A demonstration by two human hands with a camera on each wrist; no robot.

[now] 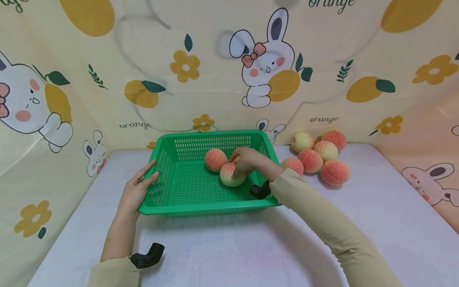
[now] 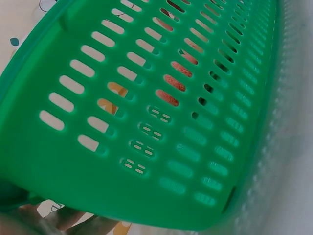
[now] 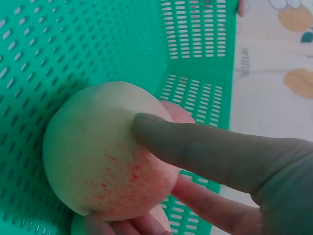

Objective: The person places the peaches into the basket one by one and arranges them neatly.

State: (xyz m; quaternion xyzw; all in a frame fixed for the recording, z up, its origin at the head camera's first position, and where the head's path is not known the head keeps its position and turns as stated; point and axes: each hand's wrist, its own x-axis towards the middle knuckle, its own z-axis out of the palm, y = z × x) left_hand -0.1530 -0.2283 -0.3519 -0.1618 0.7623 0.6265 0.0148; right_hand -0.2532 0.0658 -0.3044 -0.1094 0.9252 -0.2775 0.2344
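Observation:
A green plastic basket (image 1: 211, 208) stands on the table, tilted slightly in the head view. My left hand (image 1: 132, 195) grips its left rim, and fingers (image 2: 63, 218) show past the rim in the left wrist view. Inside the basket, my right hand (image 1: 247, 159) holds a pale peach (image 3: 98, 152) with a red blush, the thumb (image 3: 181, 142) on its near side and other fingers around it. A pinker peach (image 1: 216, 160) lies to the left of it. Another peach is mostly hidden behind the right hand.
Several peaches (image 1: 335, 173) lie in a group on the white table (image 1: 229, 251) to the right of the basket. One pink peach (image 1: 293, 164) sits close to the basket's right wall. A printed cloth (image 1: 201, 91) with rabbits and flowers hangs behind.

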